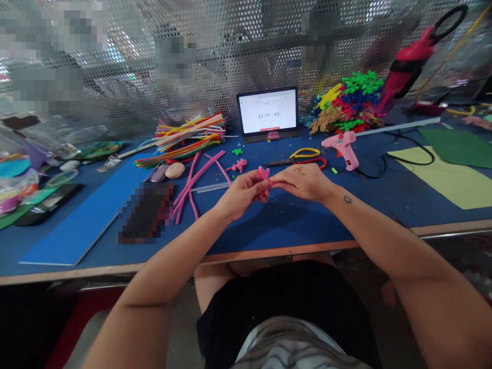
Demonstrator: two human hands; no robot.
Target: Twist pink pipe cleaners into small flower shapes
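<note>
My left hand [240, 193] and my right hand [303, 182] meet over the middle of the blue table [292, 225]. Both pinch a small pink pipe-cleaner flower [263, 174] between their fingertips, held just above the table top. The right hand wears a ring. Loose pink pipe cleaners [196, 179] lie to the left of my hands. Another small pink pipe-cleaner flower [239, 165] lies on the table just behind them.
Scissors with yellow and red handles [303, 158] and a pink glue gun [344, 146] lie behind my right hand. A tablet [268, 111] stands at the back, beside a heap of coloured flowers [348, 105]. Coloured pipe cleaners [184, 136] are at back left, felt sheets [453, 177] at right.
</note>
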